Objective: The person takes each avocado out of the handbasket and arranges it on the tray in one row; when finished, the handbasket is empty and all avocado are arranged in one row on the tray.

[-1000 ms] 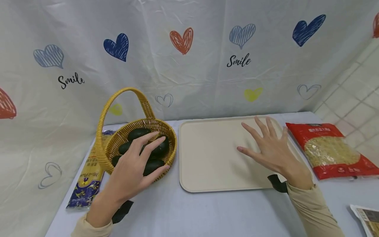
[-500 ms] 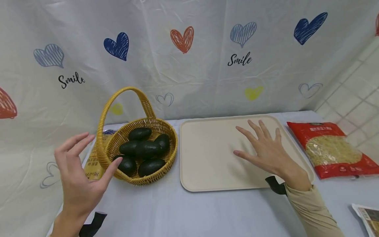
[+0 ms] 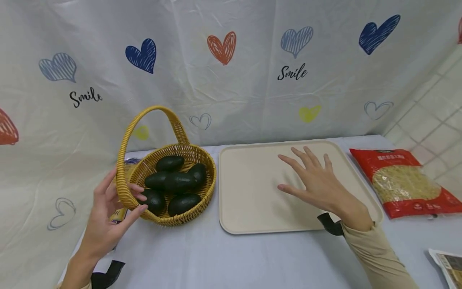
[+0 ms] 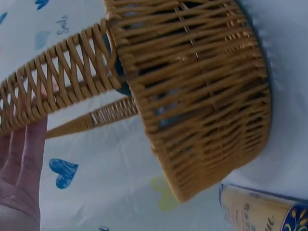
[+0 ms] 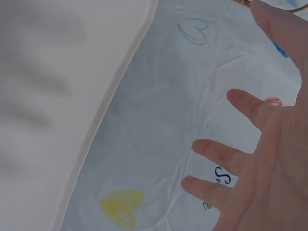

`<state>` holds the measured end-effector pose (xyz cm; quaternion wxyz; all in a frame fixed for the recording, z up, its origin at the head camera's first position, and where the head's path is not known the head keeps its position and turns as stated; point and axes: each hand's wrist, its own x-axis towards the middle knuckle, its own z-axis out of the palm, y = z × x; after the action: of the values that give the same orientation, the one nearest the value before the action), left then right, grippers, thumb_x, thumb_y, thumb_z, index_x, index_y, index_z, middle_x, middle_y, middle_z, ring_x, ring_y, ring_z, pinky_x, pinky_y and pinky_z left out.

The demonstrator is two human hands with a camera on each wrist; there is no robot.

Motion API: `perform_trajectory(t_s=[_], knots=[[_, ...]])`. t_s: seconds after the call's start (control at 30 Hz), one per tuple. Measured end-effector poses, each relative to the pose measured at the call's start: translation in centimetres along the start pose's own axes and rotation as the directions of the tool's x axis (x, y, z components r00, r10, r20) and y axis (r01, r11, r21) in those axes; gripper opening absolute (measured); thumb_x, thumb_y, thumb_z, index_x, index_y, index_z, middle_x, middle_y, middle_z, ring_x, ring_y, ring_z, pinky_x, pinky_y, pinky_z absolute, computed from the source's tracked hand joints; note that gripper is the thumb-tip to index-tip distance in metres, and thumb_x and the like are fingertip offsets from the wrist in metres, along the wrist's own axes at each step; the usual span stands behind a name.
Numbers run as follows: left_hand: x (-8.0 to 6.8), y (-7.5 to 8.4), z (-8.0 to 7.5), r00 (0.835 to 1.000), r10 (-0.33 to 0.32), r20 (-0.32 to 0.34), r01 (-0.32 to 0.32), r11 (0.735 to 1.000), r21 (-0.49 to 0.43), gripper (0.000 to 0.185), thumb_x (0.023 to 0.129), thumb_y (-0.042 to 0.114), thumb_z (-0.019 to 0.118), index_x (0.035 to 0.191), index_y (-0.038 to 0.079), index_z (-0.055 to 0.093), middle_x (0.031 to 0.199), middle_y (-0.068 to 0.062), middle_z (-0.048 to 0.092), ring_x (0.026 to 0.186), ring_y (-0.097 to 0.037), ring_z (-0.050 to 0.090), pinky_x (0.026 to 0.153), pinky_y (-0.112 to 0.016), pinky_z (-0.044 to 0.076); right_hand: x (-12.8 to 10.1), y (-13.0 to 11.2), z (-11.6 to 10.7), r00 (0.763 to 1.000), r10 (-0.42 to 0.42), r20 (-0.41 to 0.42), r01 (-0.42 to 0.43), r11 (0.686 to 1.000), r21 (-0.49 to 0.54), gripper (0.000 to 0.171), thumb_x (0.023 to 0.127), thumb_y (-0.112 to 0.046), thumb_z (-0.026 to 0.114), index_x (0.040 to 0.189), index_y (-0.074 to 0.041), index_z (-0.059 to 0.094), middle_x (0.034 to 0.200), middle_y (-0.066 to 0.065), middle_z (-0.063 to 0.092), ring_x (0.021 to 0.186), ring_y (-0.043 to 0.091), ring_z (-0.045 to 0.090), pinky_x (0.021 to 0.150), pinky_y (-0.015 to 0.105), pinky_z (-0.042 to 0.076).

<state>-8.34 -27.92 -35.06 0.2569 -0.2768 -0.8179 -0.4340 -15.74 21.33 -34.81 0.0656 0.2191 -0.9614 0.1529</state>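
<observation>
A woven yellow basket (image 3: 180, 218) with a tall handle (image 3: 144, 116) holds several dark green avocados (image 3: 173, 182). My left hand (image 3: 119, 200) is at the basket's left side. Its fingers reach past the handle's base and its thumb lies outside the rim. In the left wrist view the fingers (image 4: 24, 149) lie straight behind the handle (image 4: 62, 82), so no firm grip shows. My right hand (image 3: 317, 184) is spread flat with fingers apart, over the bare beige tray (image 3: 231, 224). The right wrist view shows its spread fingers (image 5: 240, 149) beside the tray (image 5: 48, 96).
A spaghetti packet (image 4: 260, 211) lies on the table left of the basket, mostly hidden by my left hand. A red bag of dry noodles (image 3: 400, 182) lies right of the tray, and another packet (image 3: 447, 267) sits at the near right corner. A heart-print curtain hangs behind.
My left hand left the avocados, swung out to the left, then came back in against the basket's handle base. My right hand drifted slightly left over the tray.
</observation>
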Motion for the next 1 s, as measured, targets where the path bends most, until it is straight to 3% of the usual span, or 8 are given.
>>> perform_trajectory(t_s=[0.1,0.17,0.43,0.63,0.83,1.0], knots=[[-0.4,-0.5,-0.4,1.000,0.018,-0.003,-0.018,1.000,-0.019,0.096,0.092,0.030,0.080,0.159,-0.008,0.021,0.118,0.005,0.066,0.105,-0.003,0.067,0.086,-0.009,0.054,0.2,-0.4,0.2,1.000,-0.025,0.006,0.025,1.000,0.005,0.078,0.095,-0.054,0.071,0.160,-0.025,0.041,0.164,0.022,0.033,0.154,0.051,0.017,0.114,0.086,0.006],[-0.4,-0.6,-0.6,1.000,0.018,-0.006,-0.018,1.000,-0.019,0.097,0.092,0.037,0.077,0.158,-0.009,0.023,0.117,0.007,0.067,0.105,-0.003,0.066,0.084,-0.008,0.054,0.3,-0.7,0.3,0.999,-0.048,0.009,0.047,0.999,0.007,0.077,0.095,-0.053,0.072,0.160,-0.024,0.042,0.164,0.021,0.033,0.154,0.051,0.019,0.114,0.085,0.009],[-0.5,-0.5,-0.6,1.000,-0.002,-0.022,0.001,0.998,-0.061,0.096,0.086,0.029,0.082,0.157,-0.008,0.029,0.118,0.008,0.069,0.102,-0.003,0.068,0.080,-0.010,0.057,1.8,-2.8,1.0,0.977,-0.212,-0.025,0.213,0.976,0.040,0.073,0.095,-0.042,0.077,0.157,-0.020,0.045,0.161,0.020,0.040,0.151,0.047,0.029,0.115,0.076,0.025],[-0.2,-0.6,0.2,0.998,0.040,-0.042,-0.044,0.994,-0.104,0.097,0.087,0.032,0.082,0.155,-0.012,0.029,0.117,0.007,0.071,0.097,-0.003,0.070,0.079,-0.012,0.058,3.9,-5.5,1.6,0.939,-0.341,-0.050,0.344,0.935,0.084,0.063,0.098,-0.035,0.076,0.152,-0.016,0.051,0.157,0.018,0.045,0.148,0.039,0.039,0.113,0.066,0.036],[0.0,-0.2,0.8,0.998,0.051,-0.048,-0.056,0.993,-0.106,0.097,0.087,0.033,0.082,0.154,-0.012,0.029,0.119,0.009,0.071,0.096,-0.002,0.071,0.078,-0.012,0.058,6.2,-8.4,2.5,0.909,-0.417,-0.023,0.414,0.894,0.173,0.057,0.099,-0.032,0.075,0.150,-0.016,0.054,0.155,0.013,0.047,0.143,0.032,0.045,0.111,0.059,0.044],[0.0,-0.1,1.0,0.998,0.042,-0.039,-0.045,0.996,-0.076,0.098,0.087,0.038,0.080,0.154,-0.012,0.028,0.121,0.011,0.070,0.099,-0.001,0.070,0.075,-0.011,0.058,8.3,-10.3,3.2,0.870,-0.491,-0.042,0.475,0.814,0.335,0.052,0.097,-0.022,0.079,0.143,-0.011,0.059,0.147,0.010,0.053,0.138,0.026,0.050,0.114,0.047,0.046]])
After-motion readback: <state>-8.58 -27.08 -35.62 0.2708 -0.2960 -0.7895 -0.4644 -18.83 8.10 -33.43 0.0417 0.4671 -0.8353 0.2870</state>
